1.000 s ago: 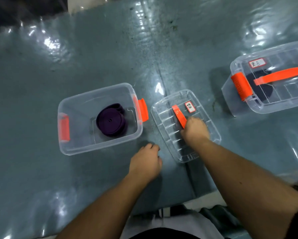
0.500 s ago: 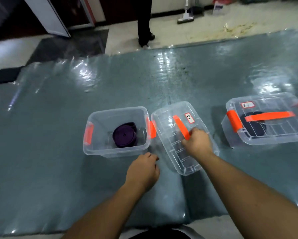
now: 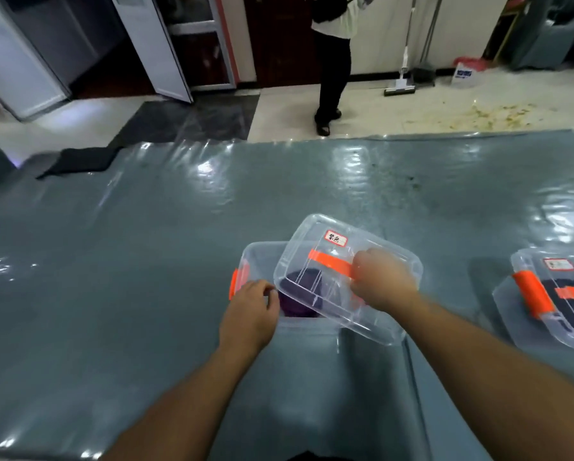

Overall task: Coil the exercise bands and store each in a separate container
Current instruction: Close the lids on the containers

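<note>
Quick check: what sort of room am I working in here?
Probably an indoor workroom or shop floor, not a home: a broad grey plastic-covered table, pale tiled floor, a mop against the wall and glazed metal doors.

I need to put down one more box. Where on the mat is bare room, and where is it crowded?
Bare mat lies left of the open container, and more lies beyond it toward the floor edge. The strip between the lid and the closed container is narrower. Crowded: around the open container, where the right hand holds the lid and the left hand is at the rim.
</note>
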